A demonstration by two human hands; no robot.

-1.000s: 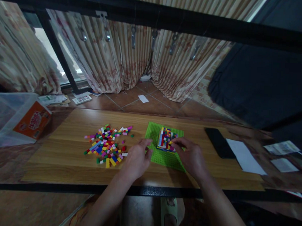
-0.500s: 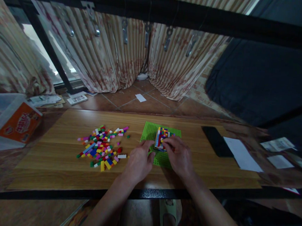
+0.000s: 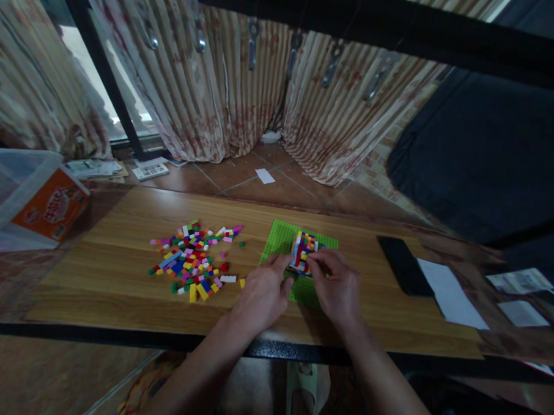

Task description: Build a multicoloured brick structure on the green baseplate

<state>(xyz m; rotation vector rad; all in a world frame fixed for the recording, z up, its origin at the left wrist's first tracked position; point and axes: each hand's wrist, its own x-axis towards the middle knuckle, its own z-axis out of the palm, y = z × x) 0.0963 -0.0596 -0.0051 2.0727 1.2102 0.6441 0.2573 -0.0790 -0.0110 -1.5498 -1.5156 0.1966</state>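
Observation:
A block of stacked, many-coloured toy bricks (image 3: 304,240) stands on a green studded baseplate (image 3: 281,233). At its left side is my left hand (image 3: 265,292), thumb and index finger apart, with the index fingertip against or very near the bricks. From the right, my right hand (image 3: 338,288) reaches over the block with thumb and index finger pinched together. A small yellow brick (image 3: 303,256) shows at those fingertips, low on the block's near part. My right hand hides the block's right side.
Loose toy bricks (image 3: 187,258) lie heaped on the wooden table (image 3: 109,267), left of the baseplate. On the right are a black flat object (image 3: 403,266) and white paper (image 3: 450,293). A clear plastic box (image 3: 38,203) with an orange label stands beyond the left edge.
The camera view has shifted, so the table appears slightly right of before. My left index finger sits a little closer to the brick block; my right hand keeps its pinch over it.

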